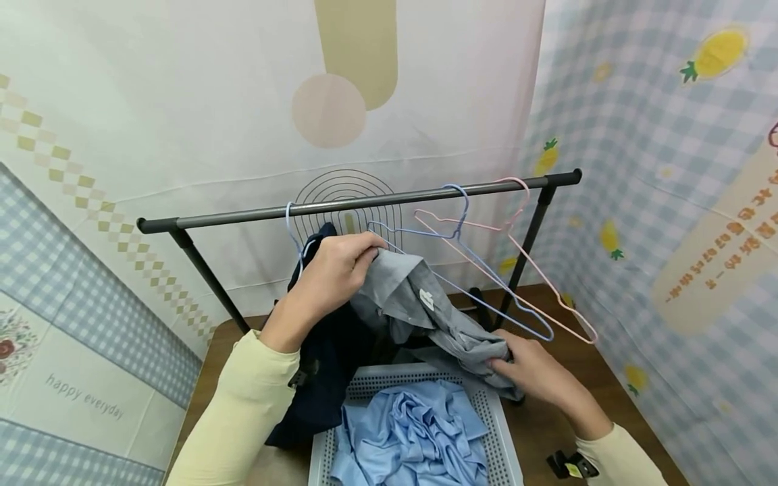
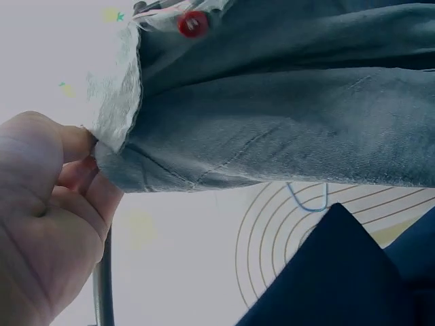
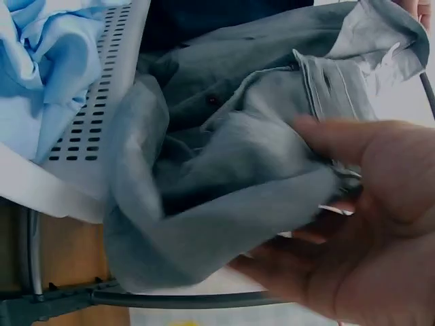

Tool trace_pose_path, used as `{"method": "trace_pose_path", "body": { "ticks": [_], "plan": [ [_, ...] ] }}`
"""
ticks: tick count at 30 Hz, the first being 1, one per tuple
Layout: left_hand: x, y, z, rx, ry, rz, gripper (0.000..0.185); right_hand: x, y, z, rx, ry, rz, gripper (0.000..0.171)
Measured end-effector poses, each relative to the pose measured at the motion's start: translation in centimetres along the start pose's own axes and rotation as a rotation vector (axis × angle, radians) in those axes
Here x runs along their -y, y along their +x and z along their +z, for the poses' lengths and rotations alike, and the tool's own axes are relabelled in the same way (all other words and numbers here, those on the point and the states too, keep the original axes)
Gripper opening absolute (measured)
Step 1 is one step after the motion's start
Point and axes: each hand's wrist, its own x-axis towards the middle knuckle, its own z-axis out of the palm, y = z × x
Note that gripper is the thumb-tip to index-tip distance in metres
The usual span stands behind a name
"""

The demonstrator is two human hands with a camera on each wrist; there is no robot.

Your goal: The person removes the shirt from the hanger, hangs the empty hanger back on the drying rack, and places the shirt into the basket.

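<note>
Gray shirt point(image 1: 437, 310): held up by the basket's point(image 1: 500, 432) far rim;
Left hand point(image 1: 337, 266): fingers pinching one edge;
Right hand point(image 1: 535, 371): fingers clamped on bunched cloth;
Bunched end: step seems to be spreading; next move likely calls for loosening folds;
Dark button point(image 3: 213, 100): right wrist view shows it; head view doesn't.

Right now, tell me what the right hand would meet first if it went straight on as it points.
More of the grey shirt the right hand pinches: its bunched folds lie straight ahead. Beyond, perhaps the dark garment, though depth is unclear.
</note>
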Motion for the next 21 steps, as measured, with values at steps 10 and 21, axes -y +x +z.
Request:
{"method": "trace_pose_path", "body": {
  "ticks": [10, 21],
  "plan": [
    [-1.3, 0.6, -0.5, -0.186, 0.015, -0.089, 0.018, 2.5, -1.0, -2.3, -0.352, 0.036, -0.07, 0.016],
    [-4.2, 1.0, -0.8, -0.236, -0.082, -0.105, 0.016, 6.1, 0.4, -5.1, -0.474, 0.376, -0.151, 0.021]
  ]
}}
